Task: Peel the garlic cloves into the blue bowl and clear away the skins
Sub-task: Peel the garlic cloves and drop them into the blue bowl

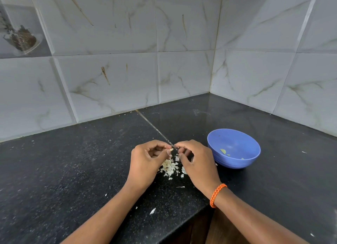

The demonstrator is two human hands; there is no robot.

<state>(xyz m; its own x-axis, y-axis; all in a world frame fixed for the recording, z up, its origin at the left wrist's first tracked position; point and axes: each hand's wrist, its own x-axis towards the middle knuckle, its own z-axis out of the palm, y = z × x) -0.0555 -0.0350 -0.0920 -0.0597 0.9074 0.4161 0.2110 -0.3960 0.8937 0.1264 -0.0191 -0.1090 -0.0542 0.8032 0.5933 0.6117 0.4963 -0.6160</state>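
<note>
My left hand (148, 161) pinches a small garlic clove (170, 149) between thumb and fingertips, just above the counter. My right hand (196, 160), with an orange thread band at the wrist, has its fingers curled and its fingertips meet the clove's tip from the right. Below and between the hands lies a heap of white garlic skins (169, 168) with what looks like the rest of a bulb. The blue bowl (235, 157) stands just right of my right hand and holds a few small pale pieces.
The black speckled counter (73, 170) runs into a tiled corner, with walls at the back and right. Stray skin bits (152, 211) lie near the front edge, which drops off between my forearms.
</note>
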